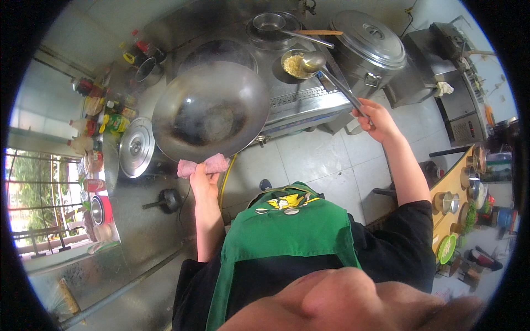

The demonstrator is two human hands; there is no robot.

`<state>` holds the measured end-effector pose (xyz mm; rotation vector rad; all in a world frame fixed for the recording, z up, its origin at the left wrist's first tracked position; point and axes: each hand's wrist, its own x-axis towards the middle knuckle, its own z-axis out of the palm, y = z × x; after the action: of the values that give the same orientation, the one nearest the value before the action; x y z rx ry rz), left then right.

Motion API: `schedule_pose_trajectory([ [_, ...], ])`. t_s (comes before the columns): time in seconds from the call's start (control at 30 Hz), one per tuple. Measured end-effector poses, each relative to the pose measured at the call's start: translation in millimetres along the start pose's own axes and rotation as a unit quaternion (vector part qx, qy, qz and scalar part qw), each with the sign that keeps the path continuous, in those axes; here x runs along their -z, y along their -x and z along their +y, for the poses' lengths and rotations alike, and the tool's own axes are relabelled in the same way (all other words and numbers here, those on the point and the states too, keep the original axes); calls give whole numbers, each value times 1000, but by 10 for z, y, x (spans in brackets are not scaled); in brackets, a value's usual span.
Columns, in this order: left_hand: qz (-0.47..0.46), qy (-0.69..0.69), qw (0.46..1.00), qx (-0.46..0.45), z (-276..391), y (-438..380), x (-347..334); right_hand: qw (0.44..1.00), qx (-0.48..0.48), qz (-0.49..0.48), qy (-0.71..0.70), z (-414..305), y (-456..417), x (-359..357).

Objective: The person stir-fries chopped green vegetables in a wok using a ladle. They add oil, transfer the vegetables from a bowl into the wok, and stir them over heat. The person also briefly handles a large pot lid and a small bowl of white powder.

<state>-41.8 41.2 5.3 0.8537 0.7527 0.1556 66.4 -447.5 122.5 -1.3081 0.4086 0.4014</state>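
Note:
My left hand (205, 184) grips a folded pink cloth (220, 163) against the near rim of a large wok (213, 111). Dark patches mark the inside of the wok, and no food shows in it. Out to the right, my right hand (377, 121) holds a long-handled metal ladle (313, 62). The ladle's bowl is over the right side of a small metal bowl (290, 71) on the stove. Pale yellow, grainy food (293, 65) fills that bowl; I cannot tell whether the ladle touches it.
Behind the bowl sits a small pan (269, 22) beside a wooden handle (319, 32). A tall lidded stockpot (368, 41) stands right of the stove (306, 97). Sauce bottles (116, 123), a metal lid (137, 147) and a metal pot (149, 72) line the left side.

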Motion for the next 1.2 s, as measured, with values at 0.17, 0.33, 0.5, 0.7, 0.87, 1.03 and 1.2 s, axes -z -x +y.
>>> schedule_pose_trajectory([
  [0.17, 3, 6, 1000, 0, -22, -41, 46, 999, 10, 12, 40, 34, -15, 60],
  [0.33, 6, 1, 1000, 6, -6, -31, 24, 993, 42, 43, 99, 74, -67, 112],
  [0.5, 16, -8, 1000, 11, 44, 53, -58, 982, 53, 60, 174, -18, -89, -41],
  [0.7, 19, -6, 1000, 4, 27, 41, -22, 981, 64, 47, 179, 58, -428, -77],
  [0.87, 23, 3, 1000, 1, 20, 39, -28, 967, 79, 48, 236, 70, -576, -261],
  [1.03, 14, 7, 1000, -5, 24, 57, -55, 949, 71, 41, 303, 127, -563, -300],
  [1.2, 14, 10, 1000, -7, 7, 54, -62, 842, 219, 50, 490, 357, -478, -128],
])
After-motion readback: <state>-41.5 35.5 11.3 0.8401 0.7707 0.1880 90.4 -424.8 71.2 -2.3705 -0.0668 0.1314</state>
